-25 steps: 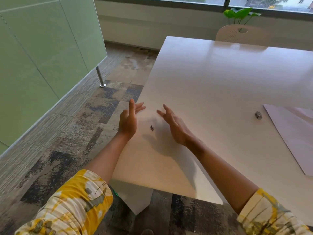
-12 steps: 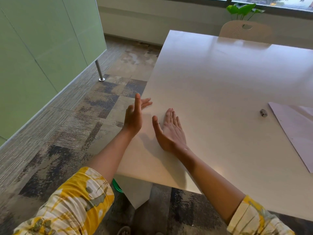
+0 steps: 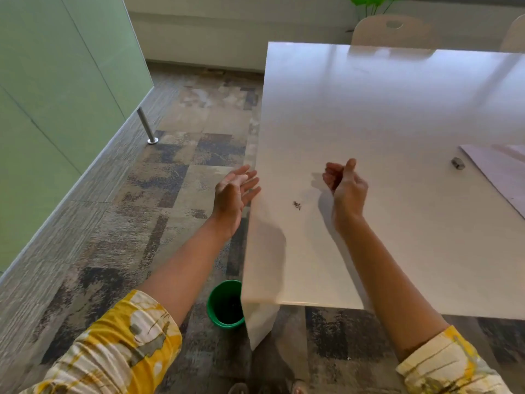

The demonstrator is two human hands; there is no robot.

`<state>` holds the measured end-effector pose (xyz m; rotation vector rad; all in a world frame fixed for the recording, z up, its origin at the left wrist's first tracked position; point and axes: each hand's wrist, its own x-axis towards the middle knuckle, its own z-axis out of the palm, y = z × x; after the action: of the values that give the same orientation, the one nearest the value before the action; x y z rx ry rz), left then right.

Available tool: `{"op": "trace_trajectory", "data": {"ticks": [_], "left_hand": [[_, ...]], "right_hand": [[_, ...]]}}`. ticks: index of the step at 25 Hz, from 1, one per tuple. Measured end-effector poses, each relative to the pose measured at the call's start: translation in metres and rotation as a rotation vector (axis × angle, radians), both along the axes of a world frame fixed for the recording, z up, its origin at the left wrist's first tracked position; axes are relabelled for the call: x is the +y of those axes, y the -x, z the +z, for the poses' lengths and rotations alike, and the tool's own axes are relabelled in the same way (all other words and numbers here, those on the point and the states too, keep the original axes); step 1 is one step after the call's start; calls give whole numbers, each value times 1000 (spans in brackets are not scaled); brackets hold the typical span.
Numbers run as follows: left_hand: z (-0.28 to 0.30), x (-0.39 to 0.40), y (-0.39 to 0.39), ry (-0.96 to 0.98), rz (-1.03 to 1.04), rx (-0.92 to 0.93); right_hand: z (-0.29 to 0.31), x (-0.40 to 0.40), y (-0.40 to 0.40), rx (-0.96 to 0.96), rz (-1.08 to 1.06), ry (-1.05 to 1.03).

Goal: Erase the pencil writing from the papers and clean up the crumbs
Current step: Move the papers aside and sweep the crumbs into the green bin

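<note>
A small dark clump of eraser crumbs [image 3: 297, 205] lies on the white table [image 3: 397, 115] near its left edge. My left hand [image 3: 234, 191] hovers open just off that edge, palm turned up, fingers straight. My right hand [image 3: 345, 184] is raised above the table to the right of the crumbs, its fingers loosely cupped and its thumb up, holding nothing that I can see. A small grey eraser [image 3: 457, 163] lies further right, next to the corner of a pale paper [image 3: 500, 172].
A green bin [image 3: 218, 304] stands on the floor below the table's near left corner, partly behind the table's white leg panel [image 3: 260, 319]. Two chairs [image 3: 395, 31] stand at the far side. A green glass partition [image 3: 56, 86] runs along the left.
My right hand, flat on the table half a second ago, has lifted and cupped to the right of the crumbs. The crumbs show again. My left hand turned palm up at the edge.
</note>
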<state>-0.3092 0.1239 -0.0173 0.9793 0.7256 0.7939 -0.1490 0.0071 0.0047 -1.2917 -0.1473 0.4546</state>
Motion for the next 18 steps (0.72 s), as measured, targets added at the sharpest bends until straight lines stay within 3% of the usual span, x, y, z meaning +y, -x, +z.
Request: {"op": "trace_trajectory", "data": {"ticks": [3,5,7,9,14,18], "left_hand": [[-8,12,14,80,-28,-58],[-13,13,24,94,-16,-52],[-17,11,36,75,-9,8],[-25,12,52,40,26,87],[-51,22,101,-16,222,251],[-83,41,147,16,267,375]], "right_hand": [[1,-3,13,-281,-19,178],[5,3,23,-466,85,374],[11,8,38,-573,242,576],[21,9,64,-662,255,678],[35,30,163,-880,284,357],[8,63,233,-870,431,286]]}}
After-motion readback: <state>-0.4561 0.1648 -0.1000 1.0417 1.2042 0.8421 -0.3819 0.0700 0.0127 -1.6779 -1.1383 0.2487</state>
